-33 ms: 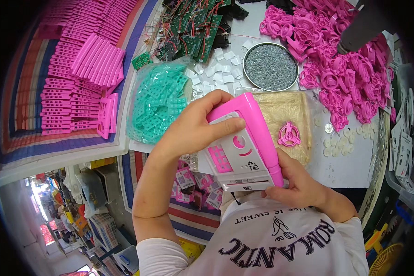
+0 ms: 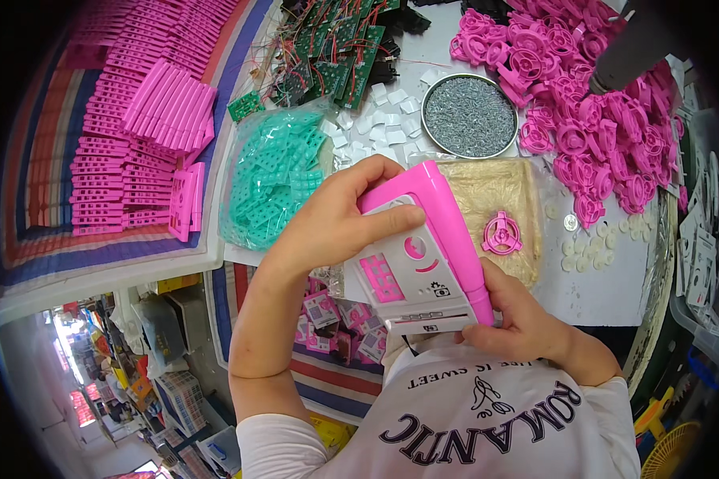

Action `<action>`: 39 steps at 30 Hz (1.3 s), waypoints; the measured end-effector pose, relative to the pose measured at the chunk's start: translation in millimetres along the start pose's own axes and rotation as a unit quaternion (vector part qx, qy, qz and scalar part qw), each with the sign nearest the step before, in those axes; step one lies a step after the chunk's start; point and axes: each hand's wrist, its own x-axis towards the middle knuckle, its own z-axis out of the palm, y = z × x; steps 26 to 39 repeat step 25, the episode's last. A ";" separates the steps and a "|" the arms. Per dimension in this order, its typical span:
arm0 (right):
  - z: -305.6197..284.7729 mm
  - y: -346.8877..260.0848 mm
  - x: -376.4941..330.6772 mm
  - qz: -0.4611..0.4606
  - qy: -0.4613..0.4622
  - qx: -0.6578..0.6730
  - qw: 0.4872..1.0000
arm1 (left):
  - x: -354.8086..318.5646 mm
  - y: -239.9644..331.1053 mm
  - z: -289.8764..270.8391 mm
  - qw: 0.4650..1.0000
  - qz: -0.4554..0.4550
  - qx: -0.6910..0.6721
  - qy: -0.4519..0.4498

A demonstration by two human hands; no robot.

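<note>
A pink plastic casing (image 2: 455, 239) with a silver-white printed face is held tilted in front of my chest. A grid-like pink opening and a round one show in its face. My left hand (image 2: 367, 203) grips its upper end, the thumb lying across the face and the other fingers behind it, partly hidden. Around the lower right edge my right hand (image 2: 511, 311) is closed, its thumb near the bottom corner. Just right of the casing, a pink three-spoked ring (image 2: 502, 233) rests on a yellowish plastic-wrapped pad (image 2: 471, 177).
A round tin of small screws (image 2: 470, 116) stands behind, beside white square pieces (image 2: 389, 128). Bagged turquoise keypads (image 2: 276, 180), green circuit boards (image 2: 335, 56) and stacked pink casings (image 2: 164, 108) lie leftward. Pink rings (image 2: 583, 120) pile up right, under a dark tool (image 2: 627, 52).
</note>
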 end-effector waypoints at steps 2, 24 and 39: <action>-1.1 -1.9 -1.9 -0.034 -0.001 -0.120 0.992 | -0.4 -8.6 -5.5 0.996 0.036 -0.069 -0.048; -4.9 4.1 -9.0 0.002 -0.026 -0.098 0.995 | -1.7 -18.3 1.8 0.983 0.180 0.043 -0.005; -4.9 4.1 -9.3 -0.013 -0.028 -0.088 0.996 | -1.6 -18.1 1.7 0.983 0.180 0.044 -0.006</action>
